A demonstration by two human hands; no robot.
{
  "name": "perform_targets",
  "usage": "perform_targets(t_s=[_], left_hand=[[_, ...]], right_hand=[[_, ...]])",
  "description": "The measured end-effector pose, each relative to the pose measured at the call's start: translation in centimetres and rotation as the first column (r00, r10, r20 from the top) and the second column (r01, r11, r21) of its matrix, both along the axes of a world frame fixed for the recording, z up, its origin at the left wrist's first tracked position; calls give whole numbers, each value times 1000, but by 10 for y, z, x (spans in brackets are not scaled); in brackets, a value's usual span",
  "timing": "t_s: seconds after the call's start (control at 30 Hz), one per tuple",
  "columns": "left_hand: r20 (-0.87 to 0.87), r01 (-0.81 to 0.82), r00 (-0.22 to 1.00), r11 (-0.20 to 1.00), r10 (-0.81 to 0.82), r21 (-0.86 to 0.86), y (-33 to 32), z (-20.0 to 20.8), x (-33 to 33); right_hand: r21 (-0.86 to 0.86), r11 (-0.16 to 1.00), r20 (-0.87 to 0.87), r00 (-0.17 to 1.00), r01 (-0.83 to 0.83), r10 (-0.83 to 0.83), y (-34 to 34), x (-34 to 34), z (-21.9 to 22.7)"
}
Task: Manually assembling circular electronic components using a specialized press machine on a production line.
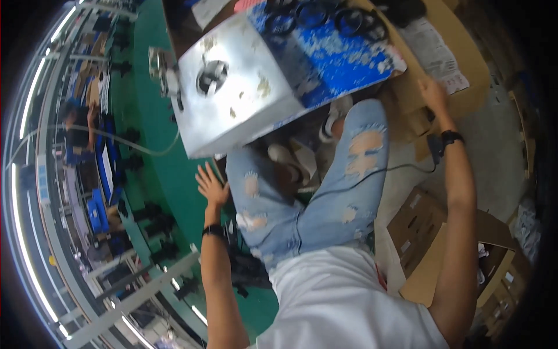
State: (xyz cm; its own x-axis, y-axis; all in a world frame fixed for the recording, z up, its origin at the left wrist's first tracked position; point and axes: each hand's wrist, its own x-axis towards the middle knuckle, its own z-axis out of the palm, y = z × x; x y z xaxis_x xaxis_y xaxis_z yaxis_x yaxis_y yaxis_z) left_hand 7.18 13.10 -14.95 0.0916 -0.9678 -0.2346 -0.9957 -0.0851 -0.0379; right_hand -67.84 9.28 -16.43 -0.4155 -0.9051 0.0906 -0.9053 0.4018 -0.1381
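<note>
My left hand (210,185) hangs open with fingers spread beside my left knee, over the green floor (168,174), holding nothing. It is just below the corner of a metal workbench (232,93) with a round hole in its side. My right hand (433,93) reaches out to the right, fingers apart, resting against a brown cardboard box (465,64) that carries a printed paper sheet (436,52). A dark band with a small device and a black cable sits on my right wrist (447,138). My ripped light-blue jeans (314,198) fill the middle.
The bench top (337,58) is blue, worn, with black ring-shaped parts (325,14) on it. Open cardboard boxes (430,238) stand at the lower right. At the left runs a production line (99,192) with another person (78,125) seated at it. A hose crosses the floor.
</note>
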Motion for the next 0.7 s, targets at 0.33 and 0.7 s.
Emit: perform_targets(t_s=[0.33, 0.7], left_hand=[[-120, -83, 989, 995, 88, 50, -3, 15, -16], [-553, 522, 728, 850, -405, 64, -16, 111, -216]], right_hand=[[-126, 992, -58, 998, -7, 0, -6, -8, -16], [136, 988, 111, 989, 77, -93, 2, 29, 40]])
